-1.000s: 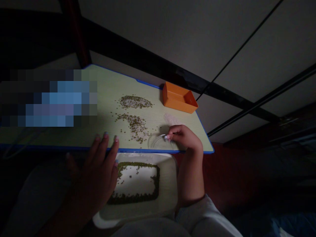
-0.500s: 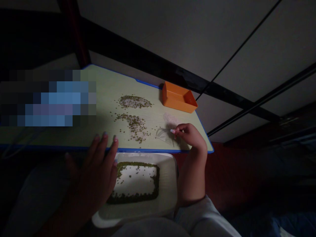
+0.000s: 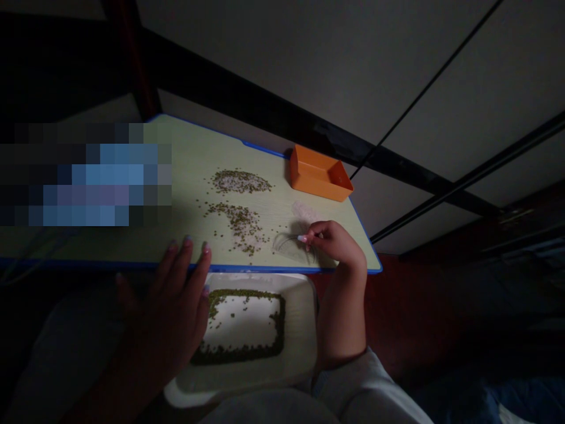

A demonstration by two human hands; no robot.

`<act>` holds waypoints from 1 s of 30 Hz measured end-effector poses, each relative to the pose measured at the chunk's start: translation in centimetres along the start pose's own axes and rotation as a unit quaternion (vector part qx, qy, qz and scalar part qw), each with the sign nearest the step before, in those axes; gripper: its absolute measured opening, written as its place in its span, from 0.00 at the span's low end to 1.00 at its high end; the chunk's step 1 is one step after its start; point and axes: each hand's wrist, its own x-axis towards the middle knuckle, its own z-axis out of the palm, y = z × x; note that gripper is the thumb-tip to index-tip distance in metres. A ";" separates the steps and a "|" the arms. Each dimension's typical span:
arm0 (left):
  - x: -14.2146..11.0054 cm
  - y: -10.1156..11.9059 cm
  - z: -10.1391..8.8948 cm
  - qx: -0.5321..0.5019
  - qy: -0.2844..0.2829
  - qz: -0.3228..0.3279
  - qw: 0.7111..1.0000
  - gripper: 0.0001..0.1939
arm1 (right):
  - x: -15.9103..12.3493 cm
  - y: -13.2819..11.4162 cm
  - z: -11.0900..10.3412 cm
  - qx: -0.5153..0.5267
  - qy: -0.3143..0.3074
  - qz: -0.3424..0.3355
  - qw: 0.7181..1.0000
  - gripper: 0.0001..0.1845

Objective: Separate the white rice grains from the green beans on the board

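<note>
My right hand (image 3: 329, 240) pinches a thin, clear piece with a curved edge (image 3: 286, 244), which looks like plastic, low over the board's right part. To its left lie two scattered patches of small green beans mixed with pale grains, a far patch (image 3: 241, 181) and a near patch (image 3: 245, 227). A smear of pale grains (image 3: 304, 211) lies just beyond this hand. My left hand (image 3: 179, 294) has its fingers spread, their tips over the board's near edge. Below the edge sits a white tub (image 3: 302, 330), with green beans (image 3: 238, 356) along the sides of its floor.
The pale yellow board (image 3: 185, 153) has a blue rim. An orange box (image 3: 321, 176) stands at its far right corner, close to pale cabinet panels (image 3: 353, 70). A blurred-out blue area (image 3: 115, 174) covers the board's left end.
My right hand has shifted slightly left with the clear piece, toward the near patch of beans. The left hand stays where it was.
</note>
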 end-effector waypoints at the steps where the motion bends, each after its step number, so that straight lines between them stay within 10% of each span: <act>1: 0.0 0.1 -0.1 0.001 -0.003 0.002 1.000 0.33 | 0.0 0.1 0.0 0.001 -0.003 -0.002 1.000 0.17; 30: 0.0 0.6 -0.4 0.001 -0.004 -0.013 1.000 0.29 | 1.2 -0.7 1.3 -0.010 -0.026 -0.034 0.999 0.17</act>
